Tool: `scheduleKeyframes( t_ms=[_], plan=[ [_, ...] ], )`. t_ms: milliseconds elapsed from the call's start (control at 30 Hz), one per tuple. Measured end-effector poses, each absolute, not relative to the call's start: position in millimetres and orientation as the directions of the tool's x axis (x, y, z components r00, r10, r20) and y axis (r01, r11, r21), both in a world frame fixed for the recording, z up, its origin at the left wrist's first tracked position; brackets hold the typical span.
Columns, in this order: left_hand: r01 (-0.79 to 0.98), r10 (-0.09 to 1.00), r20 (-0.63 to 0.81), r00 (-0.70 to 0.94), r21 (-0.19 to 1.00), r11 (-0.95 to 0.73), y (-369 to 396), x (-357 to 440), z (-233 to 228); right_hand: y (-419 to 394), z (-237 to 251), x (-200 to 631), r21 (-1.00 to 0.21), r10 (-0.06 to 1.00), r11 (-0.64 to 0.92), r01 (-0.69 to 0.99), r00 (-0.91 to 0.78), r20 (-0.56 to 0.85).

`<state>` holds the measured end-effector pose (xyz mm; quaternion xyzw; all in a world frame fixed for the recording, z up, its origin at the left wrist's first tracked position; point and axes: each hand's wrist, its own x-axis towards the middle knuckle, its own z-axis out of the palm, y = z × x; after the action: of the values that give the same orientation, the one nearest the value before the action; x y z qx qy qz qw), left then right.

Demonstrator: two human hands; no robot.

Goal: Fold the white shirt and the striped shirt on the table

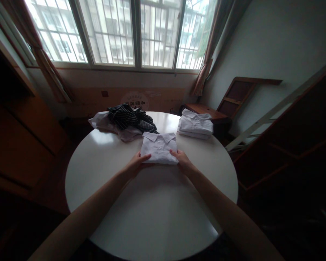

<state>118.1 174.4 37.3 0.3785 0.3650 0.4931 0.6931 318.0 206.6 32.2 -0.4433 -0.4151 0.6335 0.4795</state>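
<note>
A folded white collared shirt (159, 146) is between my two hands over the middle of the round white table (152, 210), its collar pointing away from me. My left hand (138, 161) grips the near left edge, thumb on top and the other fingers hidden beneath or behind the cloth. At the right edge my right hand (181, 159) holds it the same way, thumb lying on the front. Whether the shirt rests on the table or is slightly raised, I cannot tell.
A stack of folded white shirts (196, 124) lies at the table's far right. Far left is a loose heap of dark striped clothes (127, 117) with pale cloth (101, 121) under it. Beyond stand a wooden chair (236, 96) and a barred window (136, 32).
</note>
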Motion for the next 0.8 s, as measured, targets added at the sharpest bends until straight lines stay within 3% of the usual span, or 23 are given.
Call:
scheduleKeyframes(
  t_ms=[200, 300, 467, 800],
  plan=[
    [-0.42, 0.968, -0.132, 0.214, 0.882, 0.213, 176.0, 118.5, 33.9, 196.9, 48.5, 325.3, -0.942, 0.88, -0.304, -0.144, -0.422, -0.22],
    [-0.418, 0.967, -0.137, 0.216, 0.882, 0.218, 175.9, 118.5, 35.2, 193.1, 55.1, 327.5, -0.941, 0.848, -0.318, -0.113, -0.478, -0.229],
    [-0.415, 0.967, -0.144, 0.209, 0.883, 0.221, 175.4, 118.0, 36.2, 195.1, 52.8, 327.8, -0.94, 0.847, -0.308, -0.148, -0.492, -0.2],
    [-0.45, 0.964, -0.137, 0.227, 0.863, 0.228, 177.8, 116.7, 34.8, 202.1, 48.5, 329.3, -0.916, 0.84, -0.385, -0.117, -0.457, -0.294]
  ],
)
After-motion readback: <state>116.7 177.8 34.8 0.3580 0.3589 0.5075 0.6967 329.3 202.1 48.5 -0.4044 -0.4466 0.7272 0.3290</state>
